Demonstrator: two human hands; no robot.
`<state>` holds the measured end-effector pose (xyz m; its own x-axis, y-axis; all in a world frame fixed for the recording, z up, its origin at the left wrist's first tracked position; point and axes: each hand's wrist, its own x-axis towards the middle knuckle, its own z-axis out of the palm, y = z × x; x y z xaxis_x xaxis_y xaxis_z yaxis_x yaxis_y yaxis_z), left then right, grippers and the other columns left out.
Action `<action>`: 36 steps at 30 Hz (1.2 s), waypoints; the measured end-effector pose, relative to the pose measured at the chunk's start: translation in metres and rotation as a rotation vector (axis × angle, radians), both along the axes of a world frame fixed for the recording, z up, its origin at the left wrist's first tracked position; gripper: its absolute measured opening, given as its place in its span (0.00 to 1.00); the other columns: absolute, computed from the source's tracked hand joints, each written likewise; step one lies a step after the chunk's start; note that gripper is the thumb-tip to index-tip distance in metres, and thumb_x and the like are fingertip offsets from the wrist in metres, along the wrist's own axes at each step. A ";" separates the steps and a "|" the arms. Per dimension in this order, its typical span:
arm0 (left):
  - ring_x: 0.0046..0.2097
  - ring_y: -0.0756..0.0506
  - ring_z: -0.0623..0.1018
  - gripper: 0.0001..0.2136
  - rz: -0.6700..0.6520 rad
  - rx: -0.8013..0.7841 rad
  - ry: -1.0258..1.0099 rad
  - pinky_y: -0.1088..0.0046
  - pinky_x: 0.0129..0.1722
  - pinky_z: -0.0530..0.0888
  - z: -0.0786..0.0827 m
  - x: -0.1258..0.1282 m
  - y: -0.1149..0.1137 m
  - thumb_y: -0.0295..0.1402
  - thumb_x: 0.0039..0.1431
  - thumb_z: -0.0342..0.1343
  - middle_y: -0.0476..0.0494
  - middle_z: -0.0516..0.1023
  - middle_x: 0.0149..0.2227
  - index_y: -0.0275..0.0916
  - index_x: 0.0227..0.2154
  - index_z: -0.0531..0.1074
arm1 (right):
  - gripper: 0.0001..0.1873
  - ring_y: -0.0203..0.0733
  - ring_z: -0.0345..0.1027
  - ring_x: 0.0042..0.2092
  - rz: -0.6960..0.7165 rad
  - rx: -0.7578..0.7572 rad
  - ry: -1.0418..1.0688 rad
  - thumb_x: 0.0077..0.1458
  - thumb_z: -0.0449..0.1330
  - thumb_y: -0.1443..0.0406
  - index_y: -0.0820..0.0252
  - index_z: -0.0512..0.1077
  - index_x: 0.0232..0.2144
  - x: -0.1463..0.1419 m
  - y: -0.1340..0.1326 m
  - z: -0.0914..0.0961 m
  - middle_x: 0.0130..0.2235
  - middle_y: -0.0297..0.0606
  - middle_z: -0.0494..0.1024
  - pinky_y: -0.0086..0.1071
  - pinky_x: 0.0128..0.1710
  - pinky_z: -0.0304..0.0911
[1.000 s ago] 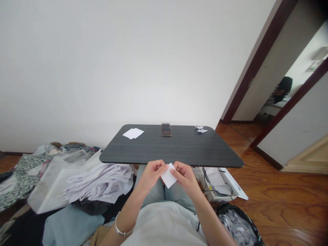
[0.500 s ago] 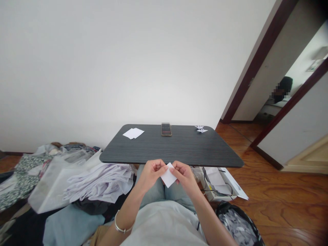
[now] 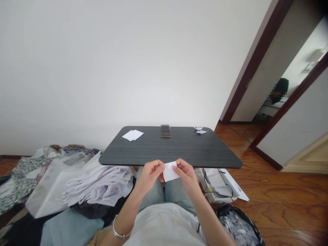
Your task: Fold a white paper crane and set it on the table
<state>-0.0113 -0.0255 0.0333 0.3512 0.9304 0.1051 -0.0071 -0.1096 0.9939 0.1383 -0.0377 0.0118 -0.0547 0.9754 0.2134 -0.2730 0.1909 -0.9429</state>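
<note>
Both my hands hold one small folded white paper (image 3: 170, 172) just in front of the near edge of a dark wood-grain table (image 3: 179, 150). My left hand (image 3: 150, 173) pinches the paper's left edge with closed fingers. At its right side, my right hand (image 3: 187, 173) pinches it too. The paper sits above my lap. A silver bracelet (image 3: 118, 229) is on my left wrist.
On the table lie a few white sheets (image 3: 132, 135) at the far left, a phone (image 3: 165, 131) in the middle and folded paper cranes (image 3: 200, 130) at the far right. Clothes and bags (image 3: 77, 184) are heaped left; a box with cables (image 3: 217, 186) sits right. A doorway (image 3: 279, 92) opens at the right.
The paper has turned from a tilted diamond to a flatter, more level shape between my fingers. The view shifted slightly.
</note>
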 end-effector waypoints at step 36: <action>0.20 0.51 0.71 0.13 0.022 0.108 0.203 0.79 0.21 0.65 0.009 -0.003 -0.008 0.38 0.56 0.49 0.50 0.71 0.17 0.34 0.23 0.68 | 0.17 0.29 0.56 0.20 0.302 -0.270 0.206 0.39 0.68 0.57 0.64 0.68 0.18 0.009 0.005 -0.009 0.18 0.30 0.67 0.24 0.22 0.53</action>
<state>-0.0144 -0.0338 0.0423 0.3552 0.9252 0.1339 0.1950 -0.2134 0.9573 0.1470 -0.0325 0.0032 -0.3286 0.9444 -0.0106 -0.4653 -0.1716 -0.8683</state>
